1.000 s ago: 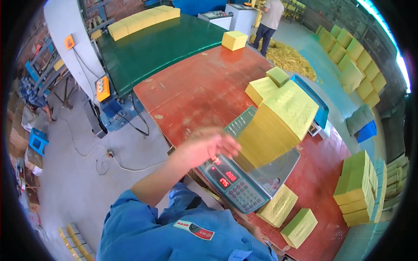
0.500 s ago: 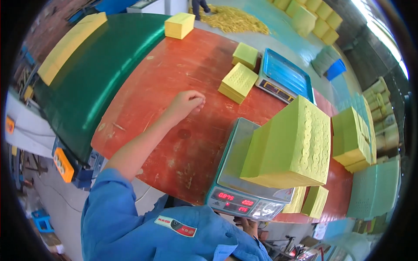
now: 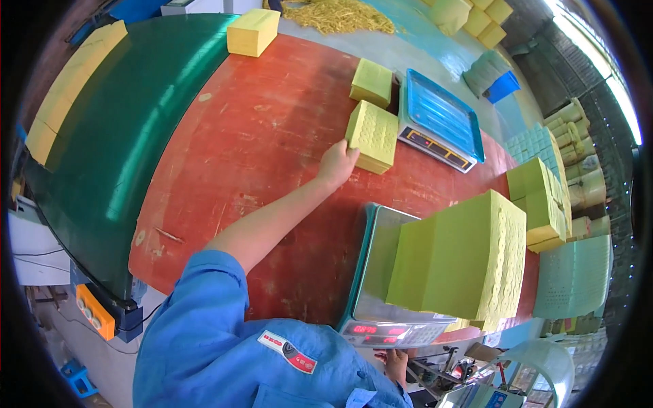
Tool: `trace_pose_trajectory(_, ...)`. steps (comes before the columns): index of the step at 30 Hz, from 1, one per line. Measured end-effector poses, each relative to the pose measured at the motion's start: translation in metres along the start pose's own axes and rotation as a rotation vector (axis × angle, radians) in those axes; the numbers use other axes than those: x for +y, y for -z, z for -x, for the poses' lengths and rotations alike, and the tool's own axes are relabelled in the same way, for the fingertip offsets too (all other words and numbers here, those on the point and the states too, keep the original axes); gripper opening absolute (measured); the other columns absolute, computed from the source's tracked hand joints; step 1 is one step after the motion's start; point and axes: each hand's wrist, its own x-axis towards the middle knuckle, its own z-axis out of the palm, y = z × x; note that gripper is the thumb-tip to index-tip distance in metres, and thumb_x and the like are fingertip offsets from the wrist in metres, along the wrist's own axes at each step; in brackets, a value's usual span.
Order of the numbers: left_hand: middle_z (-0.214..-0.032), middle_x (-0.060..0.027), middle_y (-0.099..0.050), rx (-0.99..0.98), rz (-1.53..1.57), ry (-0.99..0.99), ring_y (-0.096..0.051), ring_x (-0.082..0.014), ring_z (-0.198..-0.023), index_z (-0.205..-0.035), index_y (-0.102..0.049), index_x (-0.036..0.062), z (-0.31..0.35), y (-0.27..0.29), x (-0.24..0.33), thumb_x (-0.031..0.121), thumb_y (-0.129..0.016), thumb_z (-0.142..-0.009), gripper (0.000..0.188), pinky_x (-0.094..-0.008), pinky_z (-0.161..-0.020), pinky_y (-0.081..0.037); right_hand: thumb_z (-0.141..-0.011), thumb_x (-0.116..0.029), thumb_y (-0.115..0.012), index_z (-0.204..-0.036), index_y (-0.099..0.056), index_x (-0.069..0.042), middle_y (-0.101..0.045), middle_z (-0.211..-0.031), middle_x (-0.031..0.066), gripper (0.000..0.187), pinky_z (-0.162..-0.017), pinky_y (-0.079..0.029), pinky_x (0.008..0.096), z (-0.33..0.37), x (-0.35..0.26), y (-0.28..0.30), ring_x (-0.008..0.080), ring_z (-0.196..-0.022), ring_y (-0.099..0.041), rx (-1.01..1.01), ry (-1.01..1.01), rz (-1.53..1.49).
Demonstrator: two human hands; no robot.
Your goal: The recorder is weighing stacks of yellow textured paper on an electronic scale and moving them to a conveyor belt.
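With the arm stretched forward across the red table [image 3: 224, 149], my left hand [image 3: 338, 165] has its fingers closed at the near left corner of a small stack of yellow paper [image 3: 373, 136]. Rows of curved cut marks cover the stack's top. My right hand [image 3: 396, 367] is low, beyond the front edge of the digital scale [image 3: 388, 319]; its fingers are partly hidden and hold nothing I can make out. A tall block of yellow paper [image 3: 449, 262] sits on the scale's metal pan, beside a lit red display.
Behind the small stack are another yellow stack [image 3: 371, 81] and a second scale with a blue tray [image 3: 442, 112]. A yellow block [image 3: 252, 32] stands at the far left corner, beside a green surface [image 3: 102, 156]. More yellow stacks [image 3: 541, 204] and a pale green basket [image 3: 573, 277] are at right.
My left hand has moved forward and right from over the bare red tabletop to the small yellow stack, closing on its corner. The view has shifted slightly.
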Motion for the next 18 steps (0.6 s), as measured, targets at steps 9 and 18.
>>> trace_pose_trajectory(9,-0.107,-0.0239,-0.064,-0.246,0.089,-0.026,-0.062,-0.039,-0.101,-0.11,-0.059,-0.0041,0.011,0.042,0.0,0.023,-0.068,-0.083,0.04,-0.0456,-0.086,-0.05,-0.098,-0.021,-0.056,-0.103,-0.064,0.007,-0.069,-0.091,0.0123,0.029,-0.072,-0.058,0.036,-0.002,0.007,0.008,0.0225,-0.081,-0.069,0.026,-0.06,-0.076)
trace_pose_trajectory(18,-0.14,-0.0132,-0.049,-0.031,-0.343,-0.851,-0.044,-0.0306,-0.132,-0.131,-0.054,0.0054,0.001,0.037,0.029,0.017,-0.073,-0.078,0.057,-0.0461,-0.112,-0.034,-0.098,-0.025,-0.057,-0.11,-0.063,0.002,-0.067,-0.102,0.0112,0.03,-0.074,-0.059,0.0371,-0.007,0.009,0.01,0.0219,-0.084,-0.068,-0.003,0.104,0.205)
